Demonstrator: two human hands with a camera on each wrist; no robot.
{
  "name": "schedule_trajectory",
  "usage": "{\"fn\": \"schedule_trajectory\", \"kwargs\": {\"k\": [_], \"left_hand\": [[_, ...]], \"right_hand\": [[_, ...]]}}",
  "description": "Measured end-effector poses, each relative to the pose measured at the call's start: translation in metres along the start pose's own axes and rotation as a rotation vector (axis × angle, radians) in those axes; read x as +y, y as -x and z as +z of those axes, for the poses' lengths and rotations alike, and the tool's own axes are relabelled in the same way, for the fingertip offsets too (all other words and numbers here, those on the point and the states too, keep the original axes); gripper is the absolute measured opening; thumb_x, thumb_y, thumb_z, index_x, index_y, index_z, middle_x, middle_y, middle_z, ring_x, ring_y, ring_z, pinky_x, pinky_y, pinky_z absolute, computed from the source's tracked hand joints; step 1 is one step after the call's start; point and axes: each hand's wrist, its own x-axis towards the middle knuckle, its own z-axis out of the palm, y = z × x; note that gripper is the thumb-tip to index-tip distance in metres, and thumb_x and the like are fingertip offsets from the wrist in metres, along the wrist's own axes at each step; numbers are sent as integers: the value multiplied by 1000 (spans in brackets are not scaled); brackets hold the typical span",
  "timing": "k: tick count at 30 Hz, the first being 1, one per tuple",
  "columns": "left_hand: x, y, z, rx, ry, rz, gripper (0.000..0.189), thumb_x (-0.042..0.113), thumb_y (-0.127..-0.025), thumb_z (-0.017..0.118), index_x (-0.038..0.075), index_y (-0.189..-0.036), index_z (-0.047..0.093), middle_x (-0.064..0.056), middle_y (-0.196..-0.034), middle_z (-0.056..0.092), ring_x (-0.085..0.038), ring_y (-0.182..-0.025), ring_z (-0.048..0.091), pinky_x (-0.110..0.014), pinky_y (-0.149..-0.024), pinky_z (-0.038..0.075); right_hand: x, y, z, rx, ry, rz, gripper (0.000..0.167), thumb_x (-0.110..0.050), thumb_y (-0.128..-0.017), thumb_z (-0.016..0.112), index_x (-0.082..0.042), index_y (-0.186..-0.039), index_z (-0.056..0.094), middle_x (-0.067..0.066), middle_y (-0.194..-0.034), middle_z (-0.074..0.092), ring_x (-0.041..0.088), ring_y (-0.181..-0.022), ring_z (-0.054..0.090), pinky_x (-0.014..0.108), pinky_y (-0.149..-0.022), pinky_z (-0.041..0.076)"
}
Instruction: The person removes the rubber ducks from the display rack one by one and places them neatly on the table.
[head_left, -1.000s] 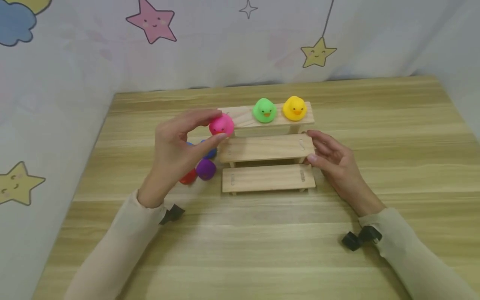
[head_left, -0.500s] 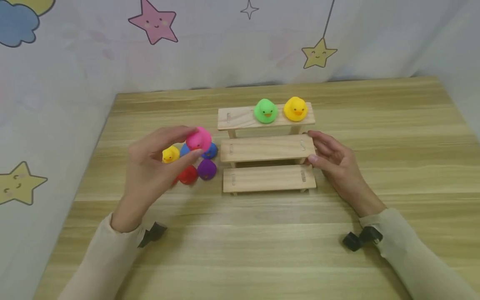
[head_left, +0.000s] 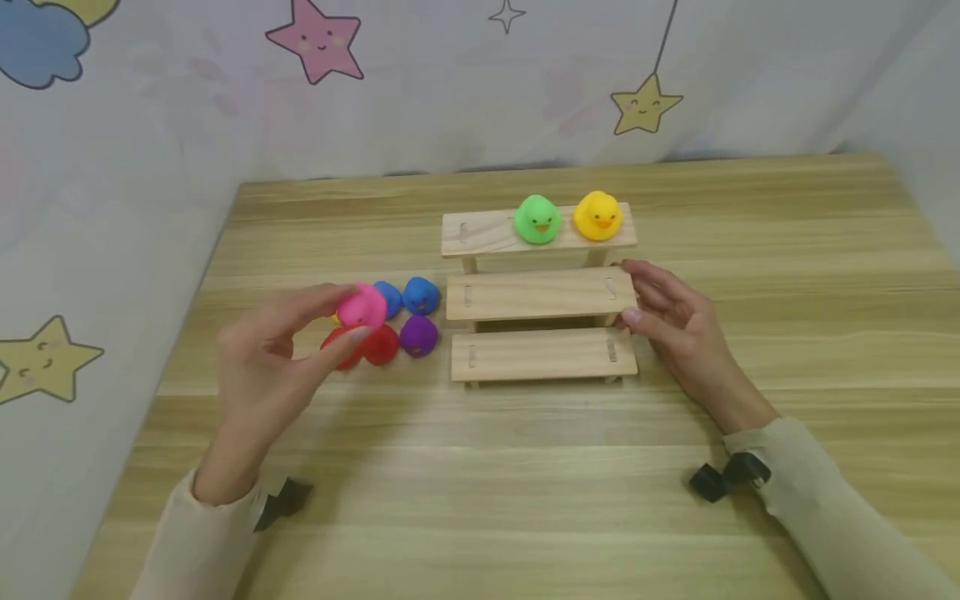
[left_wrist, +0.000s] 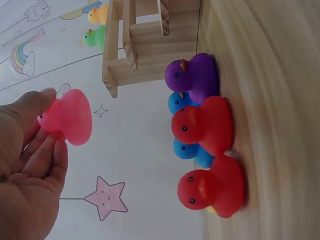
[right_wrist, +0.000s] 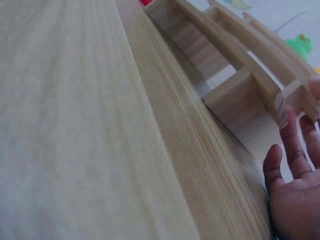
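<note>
My left hand (head_left: 266,367) pinches a pink rubber duck (head_left: 362,307) between thumb and fingers. In the left wrist view, the pink duck (left_wrist: 70,117) is in the air, apart from the group of ducks on the table. That group has two red ducks (head_left: 381,344), two blue ducks (head_left: 421,296), a purple duck (head_left: 418,336) and a mostly hidden yellow one. My right hand (head_left: 686,333) holds the right end of a three-step wooden stand (head_left: 540,294), thumb at the middle step's front corner and fingers at its back corner. The right wrist view shows fingertips against the stand (right_wrist: 240,95).
A green duck (head_left: 537,220) and a yellow duck (head_left: 597,216) sit on the stand's top step, toward its right. The wooden table (head_left: 495,492) ends at the back against a patterned cloth (head_left: 450,100). Black devices (head_left: 726,478) are on both wrists.
My left hand has carried the pink duck from beside the top step leftward and toward me, over the duck group. My right hand has stayed at the stand's end.
</note>
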Motion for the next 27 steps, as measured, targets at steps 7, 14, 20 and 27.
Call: {"fn": "schedule_trajectory", "kwargs": {"k": [7, 14, 20, 27], "left_hand": [[-11, 23, -11, -10, 52, -34, 52, -33, -67, 82, -18, -116, 74, -9, -119, 83, -16, -113, 79, -23, -101, 61], [-18, 43, -16, 0, 51, -64, 56, -39, -65, 76, -19, -117, 73, -8, -121, 82, -15, -113, 78, -22, -101, 61], [-17, 57, -21, 17, -64, -130, 59, -37, -65, 79, -14, -120, 74, -3, -122, 82, -10, -112, 77, -19, -102, 59], [-14, 67, -31, -23, -159, -181, 63, -37, -64, 80, -11, -122, 75, 1, -122, 81, -6, -110, 76, -18, -103, 58]], "right_hand": [[0, 0, 0, 0, -10, -3, 59, 11, -103, 58, -3, -159, 47, 3, -161, 58, 11, -126, 68, 21, -98, 61], [0, 0, -1, -4, -8, -10, 58, 11, -103, 57, -3, -159, 47, 1, -157, 61, 12, -125, 68, 22, -96, 62], [-1, -1, 0, -5, -19, -20, 58, 12, -103, 56, -2, -159, 47, 1, -155, 63, 12, -122, 69, 22, -93, 62], [0, -1, 0, -6, -21, -18, 59, 12, -103, 56, -2, -159, 47, 1, -155, 63, 11, -122, 69, 22, -93, 62]]}}
